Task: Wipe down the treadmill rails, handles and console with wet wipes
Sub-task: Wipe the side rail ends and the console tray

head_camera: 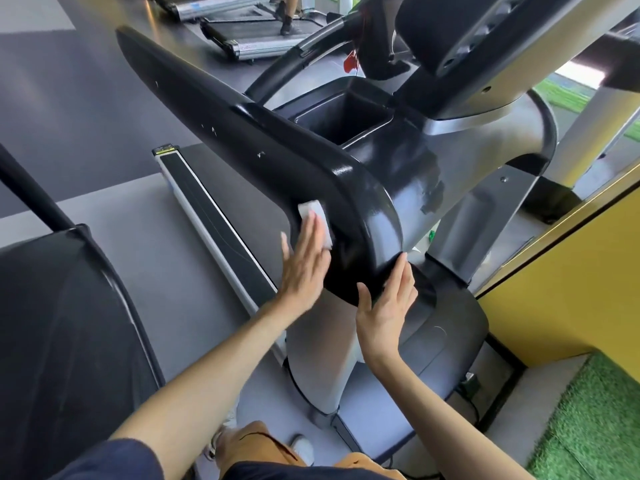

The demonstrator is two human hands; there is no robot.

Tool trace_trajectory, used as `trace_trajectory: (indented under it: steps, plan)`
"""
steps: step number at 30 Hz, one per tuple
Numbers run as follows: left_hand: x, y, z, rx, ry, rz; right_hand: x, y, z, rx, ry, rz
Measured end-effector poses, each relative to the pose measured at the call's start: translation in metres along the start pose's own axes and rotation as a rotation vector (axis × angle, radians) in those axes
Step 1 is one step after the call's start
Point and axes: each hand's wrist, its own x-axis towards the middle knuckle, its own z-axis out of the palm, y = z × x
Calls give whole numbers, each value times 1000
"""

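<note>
A glossy black treadmill rail (242, 133) runs from the upper left down to a rounded end at the frame's centre. My left hand (304, 261) lies flat with straight fingers, pressing a white wet wipe (313, 216) against the rail's left side near that end. My right hand (388, 303) is flat too, its fingers resting on the rail's lower rounded edge. The console (467, 46) rises at the upper right, with a black cup tray (343, 112) below it.
The treadmill belt (221, 216) and its silver side strip lie below the rail. Another black machine (69, 306) stands at the left. A yellow wall (571, 289) and green turf (595, 420) are at the right. More treadmills and a person's legs show at the top.
</note>
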Motion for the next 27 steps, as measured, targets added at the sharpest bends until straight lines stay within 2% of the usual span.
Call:
trace_trajectory:
  steps: [3,5,7,9,11,12,15,17,19,22,23,24,25,27]
  plan:
    - [61,14,-33,-66,98,-186,0,-4,0,14,-4,28]
    - [56,25,-26,-11,89,-151,1,-3,-1,7,-7,16]
    - [14,28,1,117,40,72,2,0,-2,0,-10,6]
    - [-29,14,22,295,-25,370,2,1,-2,12,-22,14]
    - [-25,-1,19,338,-86,493,1,1,-3,19,-26,15]
    - [-10,-2,9,301,-77,445,1,0,-4,17,-25,18]
    - [49,9,-32,106,44,62,1,-6,-3,23,-26,47]
    - [73,14,-47,42,95,-47,3,-8,-4,53,-21,62]
    - [63,19,-42,93,82,58,6,-8,-7,93,4,58]
    - [17,19,-17,304,-74,539,14,-4,-11,131,41,67]
    - [11,15,-14,351,-135,651,16,-5,-11,142,45,77]
    - [15,10,-17,351,-159,689,16,-6,-11,153,47,83]
    - [26,6,-23,326,-138,652,17,-8,-11,156,49,79]
    - [57,-2,-36,260,-3,407,18,-13,-11,148,53,57]
